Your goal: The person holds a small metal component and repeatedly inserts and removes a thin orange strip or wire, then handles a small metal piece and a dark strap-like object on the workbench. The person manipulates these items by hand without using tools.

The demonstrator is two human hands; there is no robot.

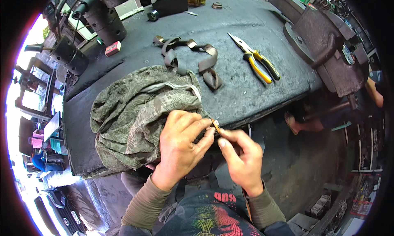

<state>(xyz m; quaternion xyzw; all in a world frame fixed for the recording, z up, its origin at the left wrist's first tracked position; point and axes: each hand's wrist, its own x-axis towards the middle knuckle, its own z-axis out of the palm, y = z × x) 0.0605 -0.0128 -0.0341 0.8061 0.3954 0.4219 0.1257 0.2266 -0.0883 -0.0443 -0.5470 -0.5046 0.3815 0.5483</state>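
Observation:
My left hand (180, 143) and my right hand (243, 158) meet just off the near edge of the dark workbench. Between their fingertips is a small, thin orange-brown piece (216, 127) with a pale bit at its upper end; its kind is too small to make out. Both hands are closed in a pinch on it. Behind and left of my left hand lies a crumpled green patterned cloth (135, 100). Beyond the cloth rests a curled dark metal strip (208, 63). Long-nose pliers (255, 59) with yellow and black handles lie to its right, jaws pointing away.
A heavy bench vise (328, 47) stands at the right edge of the workbench (242, 100). Perforated dark metal cylinders (102, 24) stand at the far left, near a small red box (113, 49). Another person's bare foot (291, 122) shows below the bench at right.

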